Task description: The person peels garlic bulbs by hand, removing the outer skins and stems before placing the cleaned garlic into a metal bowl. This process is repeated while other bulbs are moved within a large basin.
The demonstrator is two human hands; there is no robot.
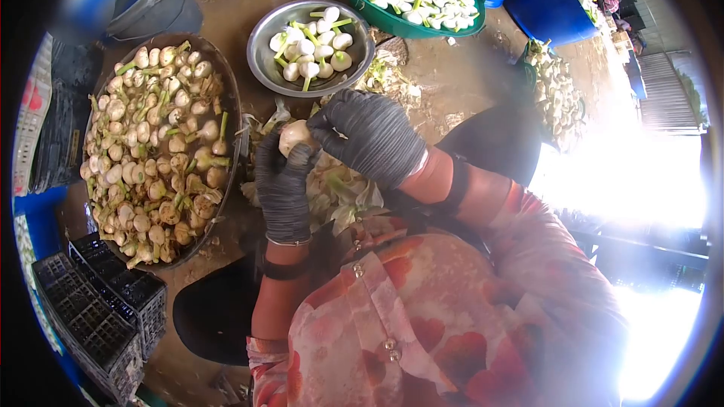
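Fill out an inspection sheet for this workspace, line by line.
Surface: brown floor, scattered with debris.
Job's things: one garlic bulb in hand; white bulbs with green stems in the steel bowl; brownish bulbs in the wide round tub.
Clutter: loose peelings below the hands.
Hands: both dark-gloved; left hand grips the garlic bulb, right hand is close against it.
Cables: nothing seen.
Surroundings: green basin of white bulbs, black crates, grey bucket.

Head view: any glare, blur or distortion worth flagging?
Head view: glare blows out the right side and hazes the right sleeve; head view, upper left: a blurry patch; head view, edges: wide-angle bending, black corners; head view, centre: left hand, right hand and bulb fairly clear.
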